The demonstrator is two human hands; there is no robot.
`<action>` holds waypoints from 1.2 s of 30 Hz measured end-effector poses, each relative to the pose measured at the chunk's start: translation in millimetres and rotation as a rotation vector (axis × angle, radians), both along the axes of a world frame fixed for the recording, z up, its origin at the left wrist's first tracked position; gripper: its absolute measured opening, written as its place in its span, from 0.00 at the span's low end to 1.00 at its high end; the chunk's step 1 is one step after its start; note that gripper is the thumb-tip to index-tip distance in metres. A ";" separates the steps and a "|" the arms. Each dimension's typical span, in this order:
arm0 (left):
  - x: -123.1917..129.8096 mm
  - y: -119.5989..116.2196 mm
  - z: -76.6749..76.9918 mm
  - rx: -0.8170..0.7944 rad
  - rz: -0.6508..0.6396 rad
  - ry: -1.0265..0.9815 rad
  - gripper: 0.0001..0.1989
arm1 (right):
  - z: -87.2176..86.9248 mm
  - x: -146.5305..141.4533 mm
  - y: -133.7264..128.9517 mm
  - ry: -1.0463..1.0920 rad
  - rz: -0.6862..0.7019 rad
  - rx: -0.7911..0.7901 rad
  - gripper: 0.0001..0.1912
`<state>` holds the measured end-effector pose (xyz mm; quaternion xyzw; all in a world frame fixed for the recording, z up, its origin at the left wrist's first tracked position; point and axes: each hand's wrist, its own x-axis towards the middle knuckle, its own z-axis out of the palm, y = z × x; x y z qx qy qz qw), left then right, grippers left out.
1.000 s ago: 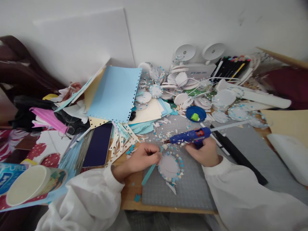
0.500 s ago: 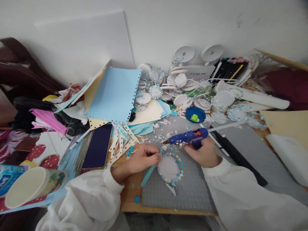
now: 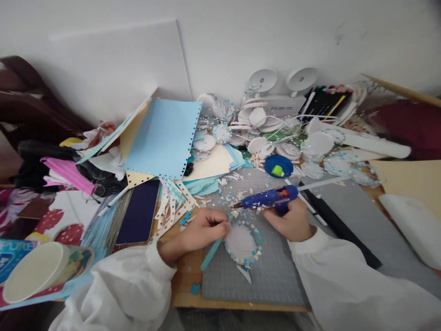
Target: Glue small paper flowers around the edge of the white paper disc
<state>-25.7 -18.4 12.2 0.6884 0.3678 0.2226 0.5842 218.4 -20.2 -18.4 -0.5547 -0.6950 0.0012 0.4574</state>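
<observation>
A narrow teal paper strip [image 3: 211,256] is pinched in my left hand [image 3: 204,232], its lower end slanting down over the grey cutting mat [image 3: 257,287]. My right hand [image 3: 291,223] is wrapped round the handle of a blue glue gun [image 3: 265,198]. The gun's nozzle points left, just above the left fingertips, and paper bits cling to its barrel. A round white disc [image 3: 241,243] edged with small blue and cream paper stars lies on the mat between the hands, close to the left fingers. A glue stick [image 3: 324,182] extends from the gun's back end.
Blue sheets [image 3: 163,135] and a dark phone [image 3: 138,211] lie left of the mat. Star-trimmed discs [image 3: 220,133] pile up behind. A blue lid [image 3: 278,165] holds a green piece. A black bar [image 3: 339,225] lies right; a paper cup [image 3: 37,271] lies tilted left.
The whole view has shifted slightly. Both hands keep nearly the same pose, still holding the strip and the glue gun.
</observation>
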 end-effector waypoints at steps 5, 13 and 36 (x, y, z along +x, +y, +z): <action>0.1 -0.9 -1.6 -0.009 0.000 -0.006 0.15 | 1.0 -1.2 -0.1 0.028 -0.003 0.032 0.07; 0.3 -1.0 -3.8 -0.011 0.004 -0.012 0.16 | 0.7 0.1 -0.1 0.049 -0.007 -0.019 0.05; 3.9 -6.6 1.1 0.301 -0.282 0.111 0.15 | 2.3 -0.6 0.4 0.011 0.016 0.029 0.07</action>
